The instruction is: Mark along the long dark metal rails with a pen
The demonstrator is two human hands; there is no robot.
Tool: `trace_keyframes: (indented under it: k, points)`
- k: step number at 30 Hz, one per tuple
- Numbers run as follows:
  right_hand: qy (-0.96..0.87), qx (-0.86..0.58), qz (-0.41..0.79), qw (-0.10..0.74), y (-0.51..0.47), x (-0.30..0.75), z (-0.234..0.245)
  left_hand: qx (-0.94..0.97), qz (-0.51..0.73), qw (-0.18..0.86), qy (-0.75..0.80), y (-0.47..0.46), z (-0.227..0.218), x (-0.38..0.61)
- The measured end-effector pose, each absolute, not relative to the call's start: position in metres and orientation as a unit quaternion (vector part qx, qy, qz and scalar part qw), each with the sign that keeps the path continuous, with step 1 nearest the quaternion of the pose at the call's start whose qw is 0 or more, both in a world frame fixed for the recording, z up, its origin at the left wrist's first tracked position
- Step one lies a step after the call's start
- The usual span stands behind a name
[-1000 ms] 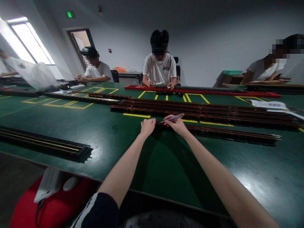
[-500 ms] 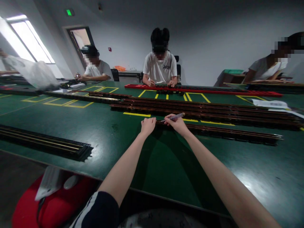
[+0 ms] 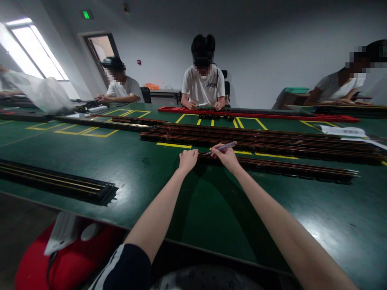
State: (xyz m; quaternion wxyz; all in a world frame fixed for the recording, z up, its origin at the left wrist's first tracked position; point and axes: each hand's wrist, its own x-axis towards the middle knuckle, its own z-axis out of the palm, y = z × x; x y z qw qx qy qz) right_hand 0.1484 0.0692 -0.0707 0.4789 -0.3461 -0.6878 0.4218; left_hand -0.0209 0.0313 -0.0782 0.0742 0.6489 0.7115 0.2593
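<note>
Between the fingers of my right hand (image 3: 225, 156) is a slim pen (image 3: 226, 146), its tip slanting down to the left. That tip is at the near end of a long dark strip assembly (image 3: 290, 166) with reddish-brown rails, which stretches away to the right over the green table. My left hand (image 3: 188, 160) is closed at the left end of this assembly, with the fingers curled over it. Exactly what the left fingertips grip is hidden behind the hand.
A bundle of similar long strips (image 3: 260, 140) lies just beyond my hands. Another dark stack with brass-coloured lines (image 3: 54, 180) is at the left. Across the green table (image 3: 145, 169), co-workers sit behind a red tray (image 3: 326, 117). A plastic bag (image 3: 54, 94) stands far left.
My right hand and the pen have shifted very slightly up and to the right. My left hand stays at the strip's end. At the far left, a co-worker's hands have moved lower.
</note>
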Motion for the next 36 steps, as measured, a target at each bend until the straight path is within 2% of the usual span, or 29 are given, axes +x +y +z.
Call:
trace_keyframes:
  k: [6, 25, 36]
  points:
    - [-0.667, -0.364, 0.416, 0.499, 0.063, 0.1481, -0.0658, 0.653, 0.268, 0.073, 0.704, 0.0319, -0.08, -0.0223]
    - [-0.685, -0.365, 0.403, 0.484, 0.0631, 0.1479, -0.0679, 0.652, 0.257, 0.073, 0.709, 0.0327, -0.0803, -0.0228]
    - [-0.663, -0.371, 0.4, 0.513, 0.0634, 0.1507, -0.0685, 0.647, 0.307, 0.063, 0.696, 0.0288, -0.0762, -0.0198]
